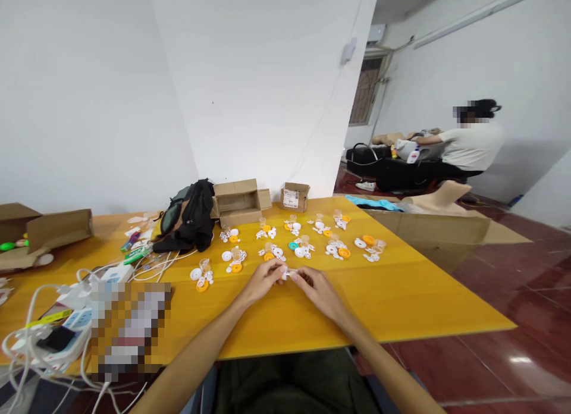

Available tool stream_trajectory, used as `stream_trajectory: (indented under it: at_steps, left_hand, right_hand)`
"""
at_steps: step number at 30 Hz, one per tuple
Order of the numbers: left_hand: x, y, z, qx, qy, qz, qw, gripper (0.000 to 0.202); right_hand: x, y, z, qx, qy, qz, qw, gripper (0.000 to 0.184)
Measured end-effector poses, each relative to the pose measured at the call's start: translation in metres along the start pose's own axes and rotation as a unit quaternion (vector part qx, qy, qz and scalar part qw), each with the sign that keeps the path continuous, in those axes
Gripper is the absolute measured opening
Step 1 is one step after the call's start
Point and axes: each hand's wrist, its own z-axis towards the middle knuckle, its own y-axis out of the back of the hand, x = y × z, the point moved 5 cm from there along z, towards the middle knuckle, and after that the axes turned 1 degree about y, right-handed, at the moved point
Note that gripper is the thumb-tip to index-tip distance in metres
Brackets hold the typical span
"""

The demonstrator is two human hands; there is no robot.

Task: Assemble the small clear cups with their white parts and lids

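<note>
In the head view, the person's two hands meet above the near part of the desk [414, 307]. The left hand [266, 278] and the right hand [317, 288] both pinch a small white piece [286, 274] between thumb and fingers, one from each side. Fingertips cover much of it, so its exact shape, and whether it is one part or several, cannot be told.

Beyond the hands, parts lie in loose clusters: clear cups [305, 240], white discs [195, 274], orange rings [344, 253], one teal ring [293, 245] and dotted white pieces [372, 257]. A cardboard box [241, 217] and a dark bag [203, 223] stand behind them. To the left, white cables sprawl around a power strip [79, 325]. Further off on the right, another person [473, 143] sits leaning forward.

The likeliest slip is at the fingertips: the piece is tiny, and uneven pressure from the two sides could make it spring out and land among similar white parts, where it would be hard to pick out. The nearest clusters lie just past the knuckles, so a careless forward reach might scatter them or mix one set with its neighbour. A sweep of the left forearm could snag the cables.
</note>
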Motion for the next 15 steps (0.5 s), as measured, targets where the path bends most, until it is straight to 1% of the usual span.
stream_trajectory:
  at_steps: [9,13,15]
  left_hand:
    - [-0.0043,0.0018,-0.0028,-0.009,-0.032,-0.024,0.999,0.041]
    - [-0.0014,0.0030,-0.0020,-0.023,-0.011,-0.021,0.999,0.041]
    - [0.0004,0.0023,-0.0013,-0.018,0.002,-0.017,1.000,0.043]
  right_hand:
    - [-0.0045,0.0000,0.0008,-0.016,-0.006,-0.003,1.000,0.039]
    - [-0.0029,0.0010,0.0009,-0.020,-0.002,-0.002,1.000,0.038]
    - [-0.0023,0.0014,0.0009,-0.020,0.000,0.001,1.000,0.039]
